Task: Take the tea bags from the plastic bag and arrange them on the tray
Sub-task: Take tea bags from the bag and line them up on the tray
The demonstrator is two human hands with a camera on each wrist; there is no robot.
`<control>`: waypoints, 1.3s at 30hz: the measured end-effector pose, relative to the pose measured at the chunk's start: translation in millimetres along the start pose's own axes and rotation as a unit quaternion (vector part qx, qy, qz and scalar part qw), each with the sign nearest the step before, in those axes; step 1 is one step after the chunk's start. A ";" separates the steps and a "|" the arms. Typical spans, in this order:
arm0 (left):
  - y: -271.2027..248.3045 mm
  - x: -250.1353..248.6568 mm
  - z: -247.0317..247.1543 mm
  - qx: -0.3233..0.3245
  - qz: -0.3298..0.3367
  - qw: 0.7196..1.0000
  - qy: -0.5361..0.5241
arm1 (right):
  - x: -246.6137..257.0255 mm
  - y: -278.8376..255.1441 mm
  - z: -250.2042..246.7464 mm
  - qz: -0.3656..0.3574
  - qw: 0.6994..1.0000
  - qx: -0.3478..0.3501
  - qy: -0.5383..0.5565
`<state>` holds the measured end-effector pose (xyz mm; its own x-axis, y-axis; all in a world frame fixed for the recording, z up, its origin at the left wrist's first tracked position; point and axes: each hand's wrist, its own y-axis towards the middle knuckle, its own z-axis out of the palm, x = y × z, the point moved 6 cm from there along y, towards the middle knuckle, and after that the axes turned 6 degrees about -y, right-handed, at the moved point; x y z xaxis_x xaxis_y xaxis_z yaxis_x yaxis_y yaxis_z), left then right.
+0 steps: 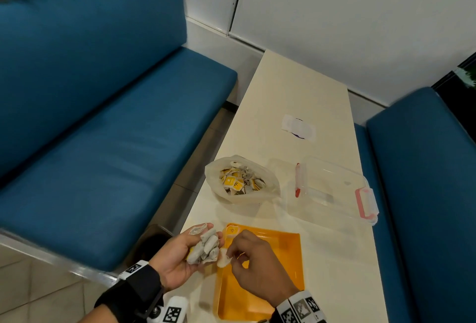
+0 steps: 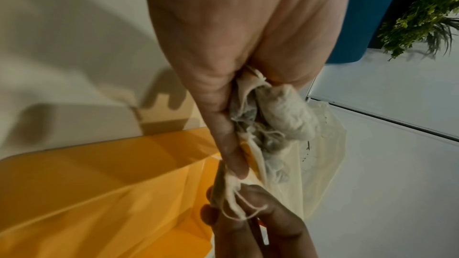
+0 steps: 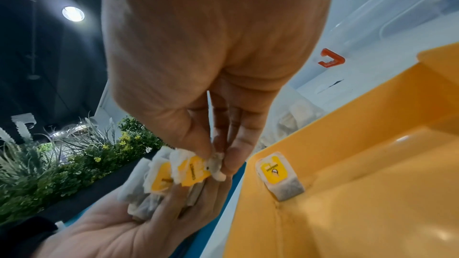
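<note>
Barely begun: one tea bag (image 3: 279,176) in tray (image 1: 283,266) beside right hand (image 1: 253,258) pinching another; left hand (image 1: 180,253) gripping bunch (image 1: 204,248); plastic bag (image 1: 242,181) beyond, full

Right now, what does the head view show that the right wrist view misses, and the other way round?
Only the head view shows the open plastic bag full of tea bags and the whole clear lidded container beside it on the table. Only the right wrist view shows the printed yellow tag on the tea bag lying in the tray's corner. Both show the left hand cupping a bundle of tea bags, the right hand pinching one from it, and the orange tray.
</note>
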<state>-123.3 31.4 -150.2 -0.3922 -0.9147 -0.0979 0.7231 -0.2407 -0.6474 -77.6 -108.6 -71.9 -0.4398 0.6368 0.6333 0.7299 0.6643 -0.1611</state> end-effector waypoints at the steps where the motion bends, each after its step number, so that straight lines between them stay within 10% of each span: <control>1: 1.2 0.8 0.9 0.001 0.002 1.000 -0.005 | 0.7 -0.2 1.6 -0.005 1.000 -0.002 0.010; 17: 2.0 -4.6 9.4 0.014 0.038 0.997 -0.063 | -25.5 -8.4 -7.8 0.035 0.989 -0.141 -0.002; 25: -3.6 -2.1 4.2 0.011 0.033 0.999 -0.031 | -65.9 -11.5 -11.2 0.213 0.971 -0.090 0.063; 39: -0.6 7.7 -3.0 0.005 0.007 0.999 0.038 | -89.8 11.6 12.3 0.287 0.904 -0.052 0.314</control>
<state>-128.5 25.5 -152.8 -0.4233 -0.8910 -0.1641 0.7349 -0.2318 -0.6373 -36.1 -153.3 -140.0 0.3858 0.4951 0.7784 0.8037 0.2340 -0.5472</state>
